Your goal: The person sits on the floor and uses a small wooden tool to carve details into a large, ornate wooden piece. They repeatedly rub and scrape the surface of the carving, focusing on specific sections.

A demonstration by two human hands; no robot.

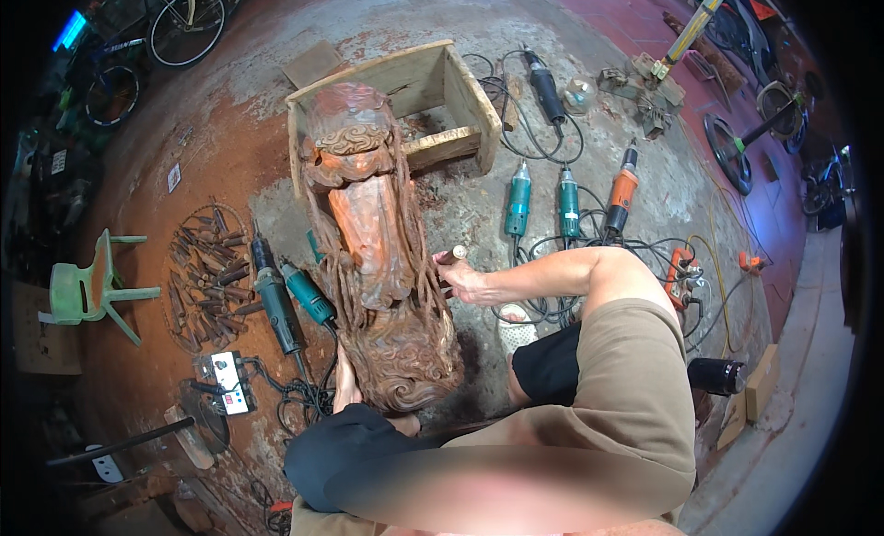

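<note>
A large reddish-brown wood carving point(368, 227), cut with scrolls and long strands, lies tilted in front of me with its far end on a wooden box. My right hand point(468, 283) is closed at its right side, around a wooden-handled tool point(451, 254). Only the handle's pale round end shows clearly; the working end is hidden. Skin shows beside and below the carving's near end, but I cannot tell whether any of it is my left hand. My left fingers cannot be made out.
The open wooden box point(479, 103) props the carving. Left lie many wooden-handled tools point(216, 283), corded grinders point(276, 301), a control box point(227, 382) and a green plastic chair point(87, 283). Right are teal grinders point(517, 204), an orange grinder point(622, 193), tangled cords and a power strip point(680, 276).
</note>
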